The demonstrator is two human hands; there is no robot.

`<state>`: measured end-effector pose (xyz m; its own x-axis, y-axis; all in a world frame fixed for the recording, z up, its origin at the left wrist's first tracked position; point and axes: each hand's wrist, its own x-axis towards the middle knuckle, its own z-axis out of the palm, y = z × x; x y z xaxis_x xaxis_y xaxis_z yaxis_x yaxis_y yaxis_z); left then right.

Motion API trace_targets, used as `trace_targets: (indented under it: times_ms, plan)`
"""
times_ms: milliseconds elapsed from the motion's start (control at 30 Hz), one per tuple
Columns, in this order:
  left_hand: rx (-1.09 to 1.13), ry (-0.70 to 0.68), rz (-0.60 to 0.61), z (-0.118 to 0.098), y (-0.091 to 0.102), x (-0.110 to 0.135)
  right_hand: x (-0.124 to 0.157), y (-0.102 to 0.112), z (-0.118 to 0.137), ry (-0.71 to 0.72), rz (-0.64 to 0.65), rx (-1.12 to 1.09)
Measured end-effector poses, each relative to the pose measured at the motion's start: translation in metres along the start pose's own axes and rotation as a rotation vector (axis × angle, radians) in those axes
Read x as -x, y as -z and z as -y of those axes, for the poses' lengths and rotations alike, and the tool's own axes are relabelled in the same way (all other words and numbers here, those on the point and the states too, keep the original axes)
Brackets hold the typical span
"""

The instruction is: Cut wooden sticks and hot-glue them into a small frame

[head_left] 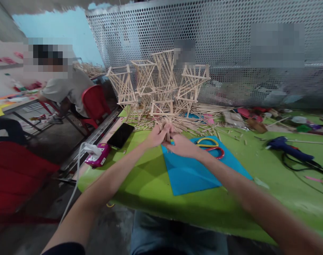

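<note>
Both hands meet at the middle of the green table, closed around a small bundle of wooden sticks (168,137). My left hand (156,136) grips it from the left, and my right hand (180,144) wraps it from the right. Beneath my right hand lies a blue sheet (195,175). Scissors with yellow and red handles (216,153) rest on that sheet, partly behind my right wrist. Just beyond my hands, many loose sticks (188,123) are heaped. Behind them stand several frames built of sticks (165,72).
A black phone (121,136) and a purple power socket block (99,156) with a white cable are at left. To the right lies a blue glue gun (290,147) with its black cord. A perforated metal panel (230,42) rises behind. A person (68,88) sits on a red chair (96,102).
</note>
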<state>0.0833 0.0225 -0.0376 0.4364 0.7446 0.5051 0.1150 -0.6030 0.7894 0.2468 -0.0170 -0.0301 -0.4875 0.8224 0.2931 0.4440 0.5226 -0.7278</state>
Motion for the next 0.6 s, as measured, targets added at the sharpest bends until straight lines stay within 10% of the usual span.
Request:
trace_targets:
  times_ms: [300,600]
  plan:
    - [0.020,-0.070,-0.085,-0.040,0.012,-0.003,0.031,0.048,-0.017,0.128,0.095,0.416]
    - [-0.759,0.002,0.762,-0.026,0.012,0.044,0.081,0.131,-0.086,-0.134,0.341,0.513]
